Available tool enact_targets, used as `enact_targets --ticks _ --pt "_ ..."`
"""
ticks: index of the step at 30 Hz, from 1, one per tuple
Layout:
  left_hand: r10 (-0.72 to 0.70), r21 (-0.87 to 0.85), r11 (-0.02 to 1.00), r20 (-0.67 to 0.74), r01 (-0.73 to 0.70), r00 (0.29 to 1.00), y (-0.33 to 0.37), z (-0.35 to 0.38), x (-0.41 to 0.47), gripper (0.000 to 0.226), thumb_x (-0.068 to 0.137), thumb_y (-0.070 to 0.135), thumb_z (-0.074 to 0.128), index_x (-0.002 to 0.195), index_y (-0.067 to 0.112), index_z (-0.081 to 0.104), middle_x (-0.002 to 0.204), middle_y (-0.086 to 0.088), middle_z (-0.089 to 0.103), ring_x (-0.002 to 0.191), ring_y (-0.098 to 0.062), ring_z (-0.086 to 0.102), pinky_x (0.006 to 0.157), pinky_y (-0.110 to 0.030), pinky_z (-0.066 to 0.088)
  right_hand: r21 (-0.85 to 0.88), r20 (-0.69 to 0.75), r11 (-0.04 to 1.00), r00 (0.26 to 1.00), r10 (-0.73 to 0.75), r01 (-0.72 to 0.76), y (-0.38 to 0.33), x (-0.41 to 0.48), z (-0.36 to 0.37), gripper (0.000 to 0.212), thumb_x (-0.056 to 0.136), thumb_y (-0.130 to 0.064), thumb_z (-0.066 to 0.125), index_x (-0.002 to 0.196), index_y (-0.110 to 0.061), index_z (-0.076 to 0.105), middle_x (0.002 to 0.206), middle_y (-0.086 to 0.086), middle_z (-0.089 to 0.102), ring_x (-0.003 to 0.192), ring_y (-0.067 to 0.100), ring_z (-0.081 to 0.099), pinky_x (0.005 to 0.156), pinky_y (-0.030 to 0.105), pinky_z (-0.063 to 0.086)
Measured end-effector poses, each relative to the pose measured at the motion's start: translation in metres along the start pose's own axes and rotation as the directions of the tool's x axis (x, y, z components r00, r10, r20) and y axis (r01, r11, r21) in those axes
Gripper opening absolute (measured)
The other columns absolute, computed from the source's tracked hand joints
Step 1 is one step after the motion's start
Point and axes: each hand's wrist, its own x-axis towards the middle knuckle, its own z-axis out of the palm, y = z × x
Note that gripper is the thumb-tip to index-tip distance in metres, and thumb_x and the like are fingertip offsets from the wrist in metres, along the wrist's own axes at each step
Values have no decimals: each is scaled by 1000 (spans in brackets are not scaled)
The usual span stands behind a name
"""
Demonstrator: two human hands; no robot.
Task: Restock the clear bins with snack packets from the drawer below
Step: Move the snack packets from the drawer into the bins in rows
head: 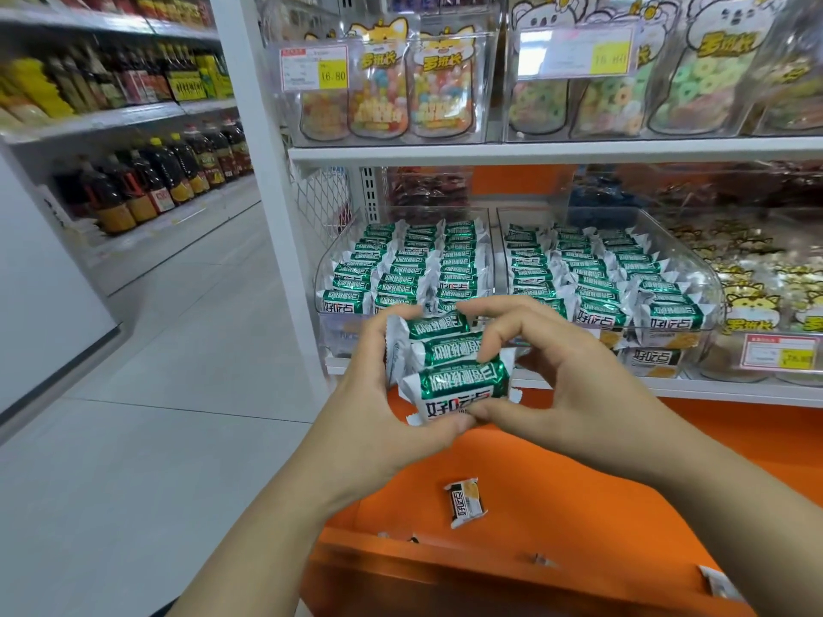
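Observation:
My left hand (378, 407) and my right hand (565, 385) together grip a small stack of green and white snack packets (450, 362), held just in front of the lower shelf. Behind the stack stand two clear bins, the left clear bin (321, 278) and the right clear bin (708, 287), both filled with rows of the same green packets. Below my hands the orange drawer (579, 505) is pulled out. One yellow and black packet (465, 503) lies on its floor, and a few packet ends show near its front edge.
Clear bins of candy bags (414, 95) with yellow price tags fill the shelf above. More bins with cartoon-cat packets (757, 300) stand to the right. A white upright post (267, 171) borders the shelf unit. The tiled aisle (156, 371) runs left, lined with bottled oils and sauces (156, 180).

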Motion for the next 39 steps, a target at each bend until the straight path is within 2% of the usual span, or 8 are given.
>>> enact_targets --ticks 2,5,9,21,24,28,31,39 --pt "0 20 1000 -9 0 1000 1 -1 -1 77 60 32 80 123 45 38 122 13 60 107 -17 66 89 -46 54 -46 32 999 999 4 -2 -2 3 -3 35 76 -32 75 100 -41 51 140 -31 34 130 -9 34 99 14 37" --pt "5 46 999 2 -5 1000 2 -3 -2 74 58 34 79 117 49 37 120 18 60 105 -12 66 85 -41 57 -27 140 993 983 118 -115 -1 9 -9 79 67 -49 73 131 -58 29 143 -42 18 132 -19 22 99 8 34" --pt "20 93 995 -11 -19 1000 1 -8 -1 74 57 30 80 115 47 37 121 19 60 103 -13 67 79 -44 58 -9 276 970 932 236 -243 5 18 -11 110 64 -44 81 137 -66 3 132 -50 19 123 -29 22 88 3 39" --pt "-145 88 986 14 143 989 -6 -51 13 110 75 4 78 128 70 7 123 32 51 106 2 61 85 -29 56 -62 269 987 950 161 -150 2 67 15 77 71 -29 83 125 -49 32 121 -22 47 101 -5 54 80 10 46" --pt "-176 86 981 -14 177 984 -11 -63 29 115 76 6 78 139 59 -2 129 35 40 110 10 55 85 -21 54 -43 243 986 956 164 -158 16 91 24 73 70 -32 82 120 -52 32 120 -6 47 93 15 59 80 31 52" --pt "-195 173 960 -150 220 969 -27 -95 53 89 81 11 72 142 42 16 122 36 38 98 32 43 77 5 35 -35 103 981 976 192 -190 42 137 35 68 67 -33 81 116 -48 36 119 -1 45 84 18 58 74 25 51" --pt "-189 343 886 -350 314 917 -52 -117 68 64 89 23 65 143 36 33 134 23 36 114 17 32 97 -9 25 -23 -1 979 979 202 -202 66 176 43 64 72 -25 81 119 -35 38 106 -5 42 74 16 51 60 14 44" --pt "-81 399 855 -529 332 845 -99 -121 106 35 95 16 56 128 26 57 127 11 52 109 2 44 98 -21 38 -118 -185 968 962 200 -224 145 277 59 60 75 -22 78 125 -18 44 95 -1 47 76 13 49 64 24 37"
